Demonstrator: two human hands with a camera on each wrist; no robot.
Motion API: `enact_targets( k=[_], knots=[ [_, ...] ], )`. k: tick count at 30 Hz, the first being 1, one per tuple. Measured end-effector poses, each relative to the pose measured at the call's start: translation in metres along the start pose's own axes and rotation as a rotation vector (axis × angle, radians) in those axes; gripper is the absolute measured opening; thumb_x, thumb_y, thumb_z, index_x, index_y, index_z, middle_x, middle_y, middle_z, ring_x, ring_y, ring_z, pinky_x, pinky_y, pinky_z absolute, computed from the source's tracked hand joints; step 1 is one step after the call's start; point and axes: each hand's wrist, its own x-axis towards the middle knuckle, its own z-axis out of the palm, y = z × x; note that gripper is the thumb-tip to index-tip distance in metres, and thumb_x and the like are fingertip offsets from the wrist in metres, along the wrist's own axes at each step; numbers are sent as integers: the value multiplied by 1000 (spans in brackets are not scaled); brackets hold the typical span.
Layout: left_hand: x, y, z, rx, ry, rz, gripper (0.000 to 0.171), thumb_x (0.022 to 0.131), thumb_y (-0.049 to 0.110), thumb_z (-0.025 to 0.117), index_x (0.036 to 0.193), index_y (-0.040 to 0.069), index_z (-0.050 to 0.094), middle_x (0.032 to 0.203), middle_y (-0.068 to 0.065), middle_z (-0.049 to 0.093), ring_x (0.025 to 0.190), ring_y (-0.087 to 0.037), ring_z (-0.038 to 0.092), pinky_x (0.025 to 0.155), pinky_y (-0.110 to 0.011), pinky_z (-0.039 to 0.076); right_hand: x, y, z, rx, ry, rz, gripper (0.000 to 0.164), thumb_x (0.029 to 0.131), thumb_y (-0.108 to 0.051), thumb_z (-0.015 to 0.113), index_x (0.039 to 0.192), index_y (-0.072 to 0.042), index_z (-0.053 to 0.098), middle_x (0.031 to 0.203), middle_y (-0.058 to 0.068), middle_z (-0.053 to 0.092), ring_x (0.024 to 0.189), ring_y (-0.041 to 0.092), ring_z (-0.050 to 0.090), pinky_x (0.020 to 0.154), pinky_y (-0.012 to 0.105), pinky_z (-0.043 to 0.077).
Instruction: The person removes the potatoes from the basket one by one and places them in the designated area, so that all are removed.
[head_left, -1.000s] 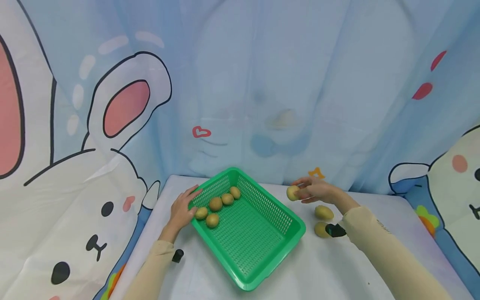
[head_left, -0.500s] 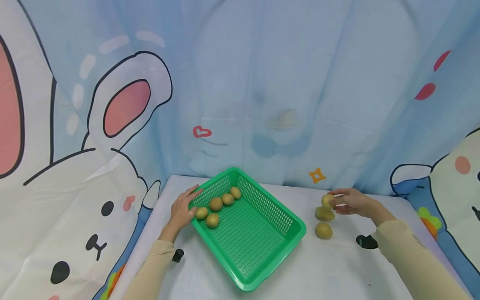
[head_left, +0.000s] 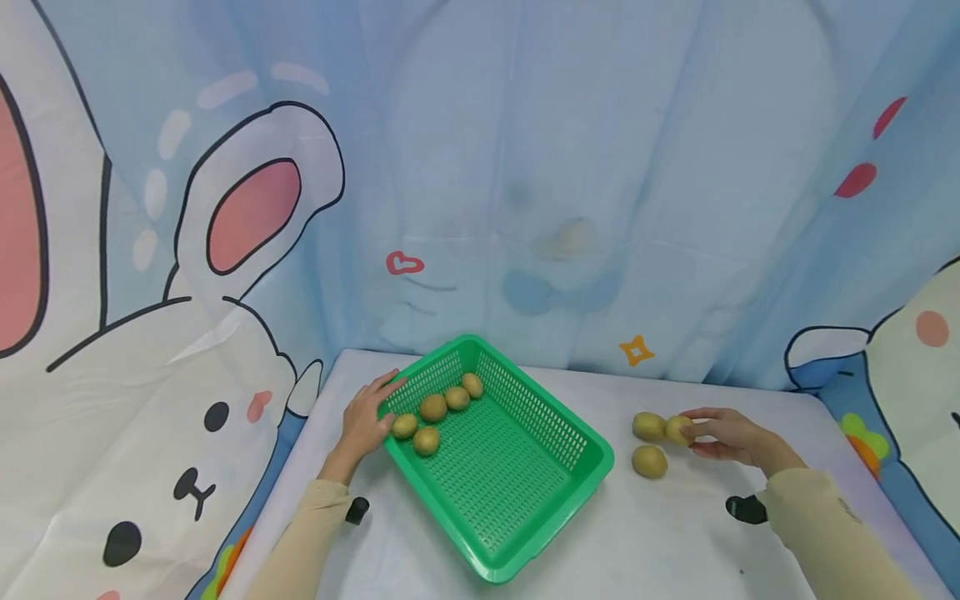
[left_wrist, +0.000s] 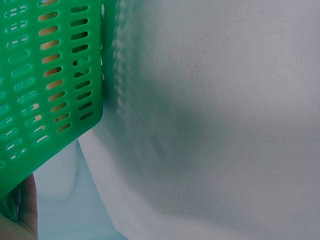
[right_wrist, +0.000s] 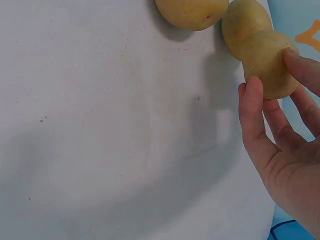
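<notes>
At the right of the table, my right hand (head_left: 731, 437) holds a potato (right_wrist: 270, 65) between thumb and fingertips. That potato sits right beside a second one (head_left: 648, 427), while a third potato (head_left: 649, 462) lies just nearer to me. My left hand (head_left: 367, 421) grips the far-left rim of a green plastic basket (head_left: 555, 408), its fingers over the edge. Several potatoes (head_left: 432, 408) are gathered inside the basket near that hand. In the left wrist view the slotted basket wall fills the upper left, and only part of the hand shows below it.
A white-covered table (head_left: 600, 533) bears the basket and the loose potatoes. Behind it hangs a light blue cartoon curtain (head_left: 465, 167), with rabbit figures at both sides. Black devices (head_left: 746, 509) sit at both wrists.
My right hand has carried its potato to the right and lowered it beside the other two, from near the back of the basket. The left hand and basket stay in place.
</notes>
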Motion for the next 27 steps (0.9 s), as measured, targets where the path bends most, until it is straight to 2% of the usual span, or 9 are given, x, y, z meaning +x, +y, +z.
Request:
enact_targets(
  k=[6, 13, 22, 27],
  knots=[
    [1, 0, 0, -1, -1, -2, 66, 70, 3, 54, 135, 14, 63, 145, -6, 52, 100, -29, 59, 58, -31, 37, -1, 5, -2, -21, 14, 4, 62, 93, -14, 67, 141, 11, 38, 112, 16, 55, 91, 26, 60, 81, 33, 55],
    [1, 0, -1, 2, -9, -7, 66, 70, 3, 54, 135, 12, 63, 145, -7, 52, 102, -31, 59, 58, -32, 37, -2, 15, -2, -35, 25, 31, 59, 92, -13, 68, 138, 12, 40, 109, 14, 55, 88, 23, 58, 79, 32, 55],
    [1, 0, -1, -4, -10, -6, 66, 71, 5, 53, 135, 12, 63, 146, -6, 52, 104, -32, 59, 59, -33, 37, 10, 26, 3, -124, 26, 13, 60, 91, -19, 69, 137, 10, 44, 107, 13, 57, 86, 23, 59, 77, 33, 54],
    [1, 0, 0, -2, -20, -18, 66, 71, 4, 52, 135, 13, 62, 146, -6, 51, 104, -31, 59, 59, -33, 37, 9, 19, 5, -234, 23, 10, 61, 94, -25, 63, 136, 14, 41, 113, 20, 57, 93, 28, 62, 80, 39, 55]
  ],
)
